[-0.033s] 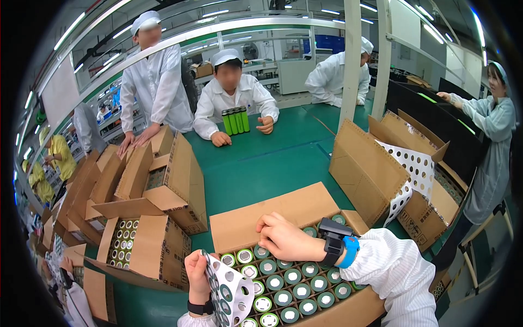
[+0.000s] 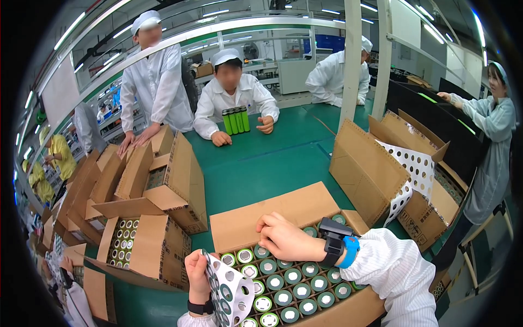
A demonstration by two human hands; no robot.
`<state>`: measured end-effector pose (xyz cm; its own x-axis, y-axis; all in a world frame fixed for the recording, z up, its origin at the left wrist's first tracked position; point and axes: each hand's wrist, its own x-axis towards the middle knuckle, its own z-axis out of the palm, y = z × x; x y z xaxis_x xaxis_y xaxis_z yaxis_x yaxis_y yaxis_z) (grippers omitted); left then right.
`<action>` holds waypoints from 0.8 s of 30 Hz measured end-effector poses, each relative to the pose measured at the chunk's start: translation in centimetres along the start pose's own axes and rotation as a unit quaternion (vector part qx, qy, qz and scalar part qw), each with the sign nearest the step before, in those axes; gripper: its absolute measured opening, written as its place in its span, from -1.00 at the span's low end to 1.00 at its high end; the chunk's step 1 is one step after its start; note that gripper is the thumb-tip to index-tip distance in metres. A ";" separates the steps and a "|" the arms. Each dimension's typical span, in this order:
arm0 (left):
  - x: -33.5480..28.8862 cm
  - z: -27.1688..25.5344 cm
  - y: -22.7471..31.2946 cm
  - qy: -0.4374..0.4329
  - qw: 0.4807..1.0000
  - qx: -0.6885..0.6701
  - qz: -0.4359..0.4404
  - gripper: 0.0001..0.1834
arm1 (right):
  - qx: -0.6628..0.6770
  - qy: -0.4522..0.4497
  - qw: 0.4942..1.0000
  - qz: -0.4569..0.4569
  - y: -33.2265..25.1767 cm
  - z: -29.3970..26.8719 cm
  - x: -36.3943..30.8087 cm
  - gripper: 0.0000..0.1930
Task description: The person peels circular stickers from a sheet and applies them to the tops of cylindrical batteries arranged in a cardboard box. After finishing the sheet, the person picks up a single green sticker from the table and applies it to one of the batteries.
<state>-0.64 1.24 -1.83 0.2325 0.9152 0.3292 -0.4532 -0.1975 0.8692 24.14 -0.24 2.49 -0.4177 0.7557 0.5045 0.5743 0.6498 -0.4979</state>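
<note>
An open cardboard box [image 2: 348,308] in front of me holds rows of upright cylindrical battery cells [image 2: 283,298] between card dividers. Green rings lie on many of the cell tops; those along the left show bright green edges and bare metal ends. My left hand [image 2: 197,275] pinches a curled white sheet [image 2: 239,291] at the box's left side; it has punched holes and dark green ring stickers on it. Over the far rows, my right hand [image 2: 289,238] is bent down with its fingers curled together. Whatever its fingertips hold or touch is hidden.
Open cartons [image 2: 144,248] of cells crowd the left. At right stand more cartons [image 2: 368,169] with a perforated white sheet [image 2: 408,169]. Across the green table [image 2: 256,174], a person sits by a block of green cells [image 2: 236,121]. Other people stand around; a post [image 2: 350,71] rises beyond.
</note>
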 end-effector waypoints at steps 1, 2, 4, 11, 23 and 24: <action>0.0 0.0 0.0 0.000 1.000 0.000 0.000 -0.67 | 0.000 0.000 1.000 0.000 0.0 0.1 0.0 -0.89; 0.0 -0.1 -0.1 0.001 1.000 0.000 0.002 -0.67 | -0.024 -0.007 1.000 -0.003 0.0 0.2 -0.1 -0.90; -0.1 0.0 -0.2 0.003 1.000 -0.002 0.006 -0.68 | -0.049 -0.017 0.999 -0.007 -0.1 0.2 -0.1 -0.91; 0.0 -0.3 0.0 0.014 1.000 0.004 -0.007 -0.70 | -0.110 -0.022 0.993 -0.037 -0.5 0.3 0.0 -0.90; -0.2 0.0 0.1 0.007 1.000 -0.011 -0.014 -0.69 | -0.193 -0.032 0.980 -0.035 -1.3 -0.1 -0.2 -0.85; -0.1 -0.2 -0.2 0.005 1.000 -0.011 -0.009 -0.69 | -0.193 -0.031 0.980 -0.036 -1.2 -0.1 -0.3 -0.85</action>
<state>-0.76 1.22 -2.10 0.2323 0.9221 0.3095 -0.4684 -0.1728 0.8664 23.63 -1.24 3.04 -0.5019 0.7206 0.4784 0.7605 0.6311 -0.1528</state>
